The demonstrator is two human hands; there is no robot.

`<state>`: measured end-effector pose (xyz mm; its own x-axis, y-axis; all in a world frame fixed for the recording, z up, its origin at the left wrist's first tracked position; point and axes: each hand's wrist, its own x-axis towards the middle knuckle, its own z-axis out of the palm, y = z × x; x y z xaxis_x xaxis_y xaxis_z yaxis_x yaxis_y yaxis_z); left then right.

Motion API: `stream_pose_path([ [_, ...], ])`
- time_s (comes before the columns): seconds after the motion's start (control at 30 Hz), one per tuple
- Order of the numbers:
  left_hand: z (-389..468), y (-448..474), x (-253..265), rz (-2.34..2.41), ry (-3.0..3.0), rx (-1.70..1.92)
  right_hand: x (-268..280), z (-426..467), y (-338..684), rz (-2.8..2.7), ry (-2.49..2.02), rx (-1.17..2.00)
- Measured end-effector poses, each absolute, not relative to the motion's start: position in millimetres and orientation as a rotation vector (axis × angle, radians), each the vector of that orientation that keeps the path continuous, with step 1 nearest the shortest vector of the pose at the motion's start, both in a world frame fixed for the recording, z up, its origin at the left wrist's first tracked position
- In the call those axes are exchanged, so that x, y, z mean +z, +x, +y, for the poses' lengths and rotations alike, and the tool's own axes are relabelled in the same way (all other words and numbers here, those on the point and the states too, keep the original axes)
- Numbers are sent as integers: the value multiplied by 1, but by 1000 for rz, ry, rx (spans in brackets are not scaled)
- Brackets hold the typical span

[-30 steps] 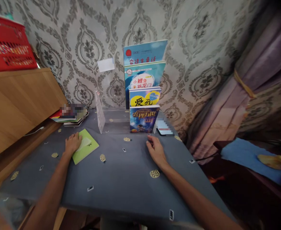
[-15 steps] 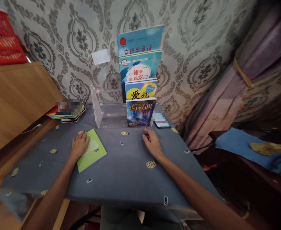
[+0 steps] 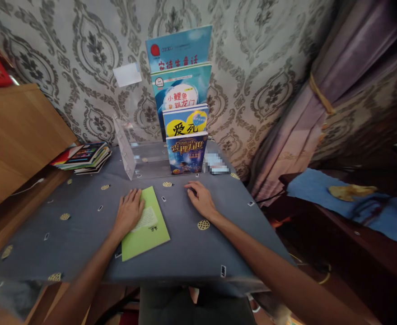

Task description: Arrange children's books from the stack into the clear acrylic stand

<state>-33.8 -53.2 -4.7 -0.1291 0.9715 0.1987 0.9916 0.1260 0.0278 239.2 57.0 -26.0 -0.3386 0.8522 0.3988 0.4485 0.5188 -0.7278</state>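
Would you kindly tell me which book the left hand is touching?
The lime-green rectangular book, lying flat under the left hand; blue-covered books stand in the clear plastic rack, multicoloured ones lie stacked.

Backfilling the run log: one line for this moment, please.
left hand: on green book | right hand: empty, over table | rack: books standing at right

This looks like a room in a home: ornate patterned wallpaper [image 3: 269, 92] spans the upper frame, a tied-back lilac curtain [image 3: 295, 144] hangs at upper right, a cloth with small yellow motifs covers the central tabletop [image 3: 188, 253], colourful books [image 3: 182, 85] stand there, and a wooden cabinet [image 3: 20, 128] fills the left edge.
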Motion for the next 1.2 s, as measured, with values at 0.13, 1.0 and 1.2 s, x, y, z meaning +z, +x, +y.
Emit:
stream_pose_path([
  [0.13,-47,-6,-7,-2161,-2077,-304,-19,49,236,-2011,-1010,626],
  [1.0,13,75,3,-1870,-2458,-977,0,39,247,-2509,-906,266],
  [1.2,2,86,12,-1859,-2350,-536,-10,37,242,-2523,-916,268],
])
